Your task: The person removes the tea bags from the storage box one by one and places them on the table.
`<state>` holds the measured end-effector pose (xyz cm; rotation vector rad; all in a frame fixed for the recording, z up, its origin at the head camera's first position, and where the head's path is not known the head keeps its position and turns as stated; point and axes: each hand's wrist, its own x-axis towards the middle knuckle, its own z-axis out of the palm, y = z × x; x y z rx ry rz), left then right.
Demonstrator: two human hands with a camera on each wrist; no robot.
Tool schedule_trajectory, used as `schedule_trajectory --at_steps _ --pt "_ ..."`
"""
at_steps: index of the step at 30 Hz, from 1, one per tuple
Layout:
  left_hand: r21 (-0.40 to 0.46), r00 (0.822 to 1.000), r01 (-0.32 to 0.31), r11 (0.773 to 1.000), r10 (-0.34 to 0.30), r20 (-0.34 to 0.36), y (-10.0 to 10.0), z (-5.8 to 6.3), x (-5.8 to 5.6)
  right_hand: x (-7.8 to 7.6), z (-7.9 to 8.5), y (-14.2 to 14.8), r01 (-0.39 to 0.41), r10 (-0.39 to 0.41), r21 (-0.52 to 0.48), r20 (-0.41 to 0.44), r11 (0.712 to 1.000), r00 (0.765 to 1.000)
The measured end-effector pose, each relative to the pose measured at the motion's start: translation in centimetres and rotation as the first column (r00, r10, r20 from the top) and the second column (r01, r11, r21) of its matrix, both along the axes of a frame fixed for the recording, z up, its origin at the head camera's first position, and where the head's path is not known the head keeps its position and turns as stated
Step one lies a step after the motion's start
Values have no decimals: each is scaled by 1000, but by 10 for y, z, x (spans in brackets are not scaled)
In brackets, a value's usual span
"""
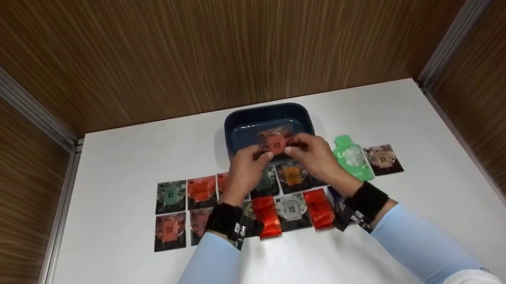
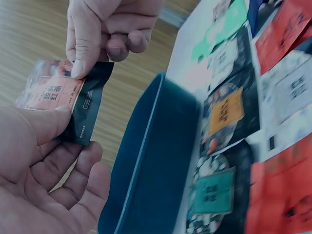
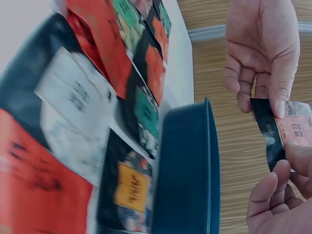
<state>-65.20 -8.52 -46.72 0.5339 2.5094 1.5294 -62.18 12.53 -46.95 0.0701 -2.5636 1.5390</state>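
Observation:
Above the front of a dark blue tray [image 1: 268, 123], both hands hold one small black-and-salmon tea sachet [image 1: 277, 144] between them. My left hand [image 1: 247, 165] pinches its left side, thumb on the printed face. At the right side, my right hand [image 1: 313, 153] grips the same sachet with its thumb on top. In the left wrist view the sachet [image 2: 58, 95] shows a salmon label with dark characters and a black lower strip. The right wrist view has the two thumbs pressing opposite edges of the sachet [image 3: 287, 129].
Two rows of sachets lie in front of the tray, among them a green one [image 1: 170, 195], an orange one [image 1: 293, 175] and a glossy red one [image 1: 267, 216]. A green bottle-shaped packet [image 1: 352, 159] lies right of the hands. Wood-grain panels [image 1: 236, 33] enclose the white table [image 1: 100, 171].

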Motion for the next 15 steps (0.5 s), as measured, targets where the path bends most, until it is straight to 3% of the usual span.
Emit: schedule_trajectory --at_steps 5,9,15 --pt "26 999 32 999 -32 -16 7 -9 20 25 -15 7 28 -28 -128 1 991 1000" --pt "-21 997 61 998 -62 -43 11 -18 37 44 -25 21 89 -84 -195 31 977 996" --pt "-73 996 86 994 -88 -30 6 -34 59 76 -34 69 254 -239 -139 117 957 964"
